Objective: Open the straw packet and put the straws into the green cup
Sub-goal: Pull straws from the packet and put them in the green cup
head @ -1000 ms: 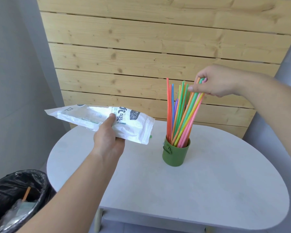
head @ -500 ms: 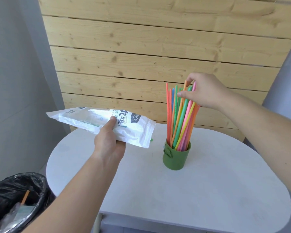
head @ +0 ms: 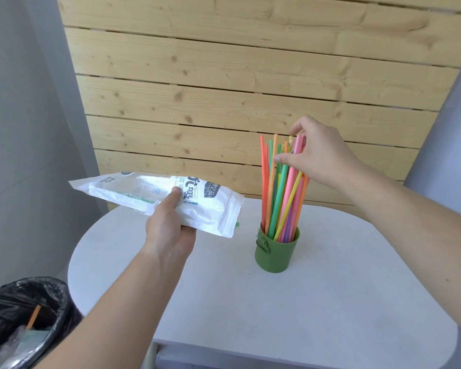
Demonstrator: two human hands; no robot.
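Note:
A green cup (head: 276, 254) stands on the white oval table (head: 304, 328), right of centre. Several coloured straws (head: 280, 193) stand upright in it. My right hand (head: 317, 153) is at their tops, thumb and fingers loosely around a few pink and green ones. My left hand (head: 171, 227) grips a white straw packet (head: 155, 198) and holds it flat in the air left of the cup, its open end toward the cup. A bit of green shows through the packet; what else it holds is hidden.
A bin with a black liner (head: 24, 320) holding some rubbish sits on the floor at the lower left. A wooden slat wall (head: 237, 89) rises just behind the table. Grey walls flank both sides.
My right hand has lowered the bunch of straws into the cup, bringing them from a lean to nearly upright, and its fingers have loosened. My left hand keeps the packet in about the same place.

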